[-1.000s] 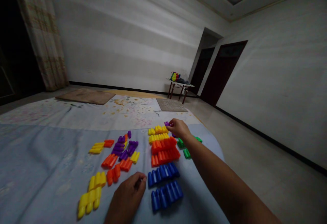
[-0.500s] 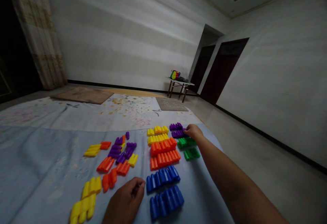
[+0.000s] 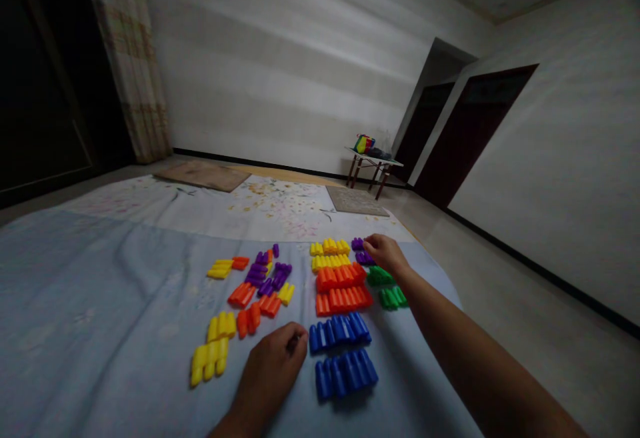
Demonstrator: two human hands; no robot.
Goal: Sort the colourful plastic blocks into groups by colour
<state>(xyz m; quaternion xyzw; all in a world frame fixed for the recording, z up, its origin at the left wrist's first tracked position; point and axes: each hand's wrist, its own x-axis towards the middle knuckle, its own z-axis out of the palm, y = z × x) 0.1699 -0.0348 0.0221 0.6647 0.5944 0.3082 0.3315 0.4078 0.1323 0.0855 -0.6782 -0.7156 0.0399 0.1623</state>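
My right hand (image 3: 386,253) reaches to the far right, fingers pinched at the end of the purple ridged plastic pieces (image 3: 365,258); the fingertips hide part of them. Below its wrist lie green pieces (image 3: 393,298). My left hand (image 3: 277,358) rests loosely curled on the cloth, just left of the blue pieces (image 3: 346,375); whatever is inside its fingers is hidden. Rows of orange pieces (image 3: 344,299) and yellow pieces (image 3: 331,263) lie beyond the blue ones. Left of these is a loose group with purple pieces (image 3: 257,274), orange pieces (image 3: 242,295) and yellow pieces (image 3: 209,360).
A pale blue flowered cloth (image 3: 140,305) covers the surface under the pieces. At its far side lie a brown board (image 3: 203,175) and a grey mat (image 3: 357,201). A small table (image 3: 375,157) with a colourful bag (image 3: 365,143) stands by the wall.
The view has swung left, so everything sits further right in the picture. My right hand has moved slightly toward the far purple row. The left hand stays curled beside the blue pieces.
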